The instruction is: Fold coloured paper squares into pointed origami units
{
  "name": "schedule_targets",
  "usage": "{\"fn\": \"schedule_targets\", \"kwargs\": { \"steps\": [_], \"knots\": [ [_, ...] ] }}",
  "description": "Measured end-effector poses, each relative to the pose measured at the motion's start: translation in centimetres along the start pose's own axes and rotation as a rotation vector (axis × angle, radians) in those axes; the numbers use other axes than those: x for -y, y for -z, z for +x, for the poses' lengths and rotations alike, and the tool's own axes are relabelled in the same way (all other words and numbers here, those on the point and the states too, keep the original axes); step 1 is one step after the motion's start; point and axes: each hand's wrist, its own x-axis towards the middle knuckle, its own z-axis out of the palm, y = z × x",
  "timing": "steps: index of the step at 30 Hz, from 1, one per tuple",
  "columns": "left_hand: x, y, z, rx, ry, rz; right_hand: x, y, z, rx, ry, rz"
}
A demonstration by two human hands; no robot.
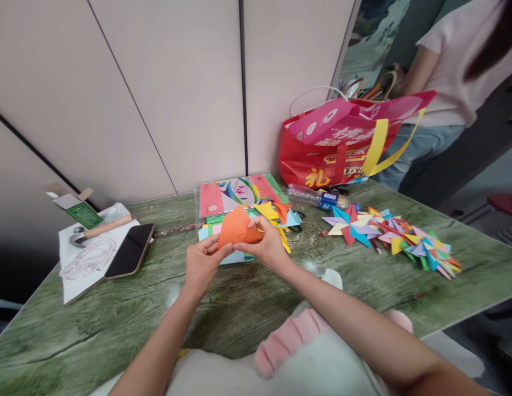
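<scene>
A folded sheet of orange paper is held up between both hands, above the middle of the green table. My left hand pinches its lower left edge between thumb and fingers. On the other side my right hand grips the right edge, its thumb near the bottom fold. Just behind the hands lie a stack of coloured paper sheets and several folded pieces in yellow, orange and light blue. Part of the stack is hidden by the hands and the orange paper.
Paper stars in many colours lie at the right. A plastic bottle rests before a red bag. A phone, a wooden-handled tool and a beaded string are at left. Another person stands behind the bag.
</scene>
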Motion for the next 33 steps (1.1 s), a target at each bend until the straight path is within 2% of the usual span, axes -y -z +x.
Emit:
{"fn": "schedule_targets", "kwargs": {
  "steps": [4, 9, 13, 16, 21, 23, 25, 29, 31, 33],
  "knots": [
    [0.0, 0.0, 0.0, 0.007, 0.020, -0.032, 0.2, 0.2, 0.1, 0.020, -0.047, 0.057],
    [-0.2, 0.0, 0.1, -0.025, 0.040, -0.095, 0.1, 0.4, 0.5, 0.181, -0.235, 0.427],
    [-0.2, 0.3, 0.3, -0.079, 0.065, -0.133, -0.3, 0.4, 0.9, 0.211, -0.286, 0.568],
    [-0.5, 1.1, 0.6, -0.085, 0.051, -0.143, -0.8, 1.1, 1.6, 0.179, -0.279, 0.583],
    [-1.1, 2.8, 1.4, -0.160, -0.047, -0.167, -1.8, 2.8, 3.1, -0.025, -0.254, 0.596],
    [-0.9, 2.9, 1.5, -0.173, -0.036, -0.162, -2.1, 2.8, 3.1, -0.050, -0.248, 0.586],
    [-0.6, 2.4, 1.3, -0.154, 0.002, -0.153, -2.1, 2.3, 2.7, -0.010, -0.263, 0.558],
    [0.1, 0.9, 0.7, -0.092, 0.071, -0.112, -1.4, 0.4, 0.9, 0.164, -0.305, 0.398],
    [0.2, 0.4, 0.4, -0.036, 0.087, -0.081, -1.0, -0.3, 0.3, 0.153, -0.320, 0.357],
    [0.1, 0.2, 0.3, 0.026, 0.095, -0.072, -0.7, -0.5, 0.1, 0.175, -0.376, 0.407]
  ]
}}
